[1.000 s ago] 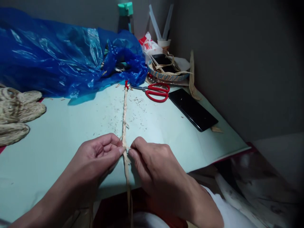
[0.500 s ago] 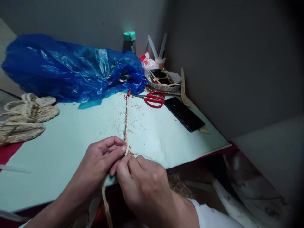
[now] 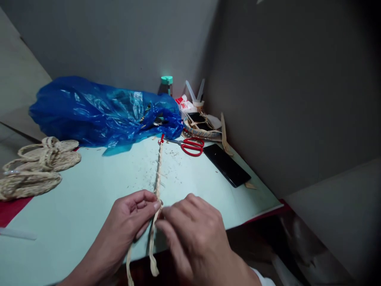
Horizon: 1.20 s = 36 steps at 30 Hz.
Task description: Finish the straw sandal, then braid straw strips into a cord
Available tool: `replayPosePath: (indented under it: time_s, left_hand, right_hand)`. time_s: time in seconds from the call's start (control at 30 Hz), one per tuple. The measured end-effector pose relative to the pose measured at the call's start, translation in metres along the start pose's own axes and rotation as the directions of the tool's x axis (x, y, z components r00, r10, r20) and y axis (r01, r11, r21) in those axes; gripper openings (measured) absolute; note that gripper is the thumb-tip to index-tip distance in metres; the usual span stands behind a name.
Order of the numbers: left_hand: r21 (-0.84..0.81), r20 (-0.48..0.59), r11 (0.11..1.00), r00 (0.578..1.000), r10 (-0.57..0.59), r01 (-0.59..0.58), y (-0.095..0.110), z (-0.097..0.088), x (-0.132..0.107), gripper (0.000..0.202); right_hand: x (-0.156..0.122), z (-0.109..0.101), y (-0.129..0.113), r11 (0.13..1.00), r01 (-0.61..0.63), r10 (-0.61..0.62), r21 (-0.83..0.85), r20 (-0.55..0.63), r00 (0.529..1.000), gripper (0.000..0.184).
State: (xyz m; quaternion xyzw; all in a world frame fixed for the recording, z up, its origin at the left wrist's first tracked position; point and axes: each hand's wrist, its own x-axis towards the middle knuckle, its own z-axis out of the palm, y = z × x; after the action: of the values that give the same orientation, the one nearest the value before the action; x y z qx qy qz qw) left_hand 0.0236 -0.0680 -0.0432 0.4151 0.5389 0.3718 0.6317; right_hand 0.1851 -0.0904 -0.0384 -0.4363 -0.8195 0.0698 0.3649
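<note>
A narrow braid of pale straw-like strands [image 3: 159, 174] runs down the table, tied at its far end with a red string [image 3: 161, 139]. My left hand [image 3: 131, 222] pinches the braid's near end between thumb and fingers. Close against that end, on the right, is my right hand [image 3: 193, 230]; its fingers are curved and its thumb stands apart from them, slightly blurred. One loose strand [image 3: 152, 246] hangs between the hands over the table edge, and another strand [image 3: 129, 264] hangs below my left hand. Red-handled scissors [image 3: 193, 146] lie by the tied end.
At the back lies a big blue plastic bag [image 3: 89, 115]. Woven straw sandals [image 3: 44, 163] rest at the left. A black phone [image 3: 228, 165] lies right of the braid, near a round basket [image 3: 202, 131] and a green-lidded jar [image 3: 167, 85]. Walls stand behind and right.
My right hand has loosened its pinch and moved slightly right of the braid's end. A loose strand now hangs between the hands. The whole view has shifted, with the table lower in it.
</note>
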Motion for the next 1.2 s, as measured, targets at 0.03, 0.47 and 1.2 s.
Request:
replayPosePath:
  time_s: [0.03, 0.47, 1.2]
  left_hand:
    - [-0.030, -0.008, 1.000, 1.000, -0.005, 0.004, 0.001, 0.001, 0.000, 0.021]
    - [-0.072, -0.008, 0.997, 1.000, -0.010, 0.010, 0.001, -0.003, -0.003, 0.021]
    - [0.816, 0.337, 0.065, 0.564, 0.754, -0.574, -0.012, -0.009, -0.024, 0.012]
  right_hand:
    - [0.005, -0.003, 0.003, 0.996, -0.068, 0.065, 0.061, 0.040, 0.997, 0.017]
    - [0.028, 0.006, 0.025, 0.685, -0.477, 0.140, 0.551, 0.544, 0.828, 0.030]
    - [0.029, 0.018, 0.019, 0.245, -0.629, 0.306, 0.738, 0.556, 0.773, 0.022]
